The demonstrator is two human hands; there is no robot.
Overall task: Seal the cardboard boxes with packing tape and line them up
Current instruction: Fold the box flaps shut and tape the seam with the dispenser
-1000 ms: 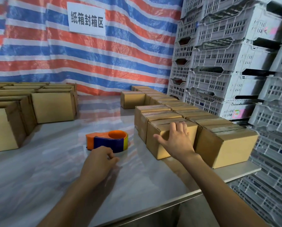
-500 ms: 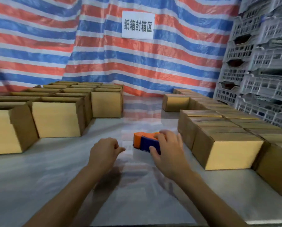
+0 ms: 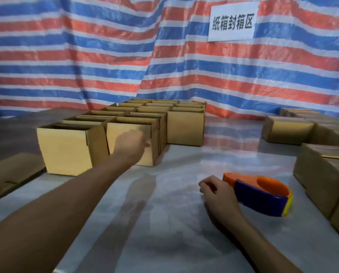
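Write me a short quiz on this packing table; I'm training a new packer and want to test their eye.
1. True or false: the tape dispenser sits on top of a box.
2. The left hand reaches toward: A) the block of boxes on the left, B) the tape dispenser, C) the right hand.
3. Fill in: the hand nearest the dispenser is the ___ hand.
Key: 1 false, it lies on the table. 2 A. 3 right; its fingers are loosely curled and hold nothing.
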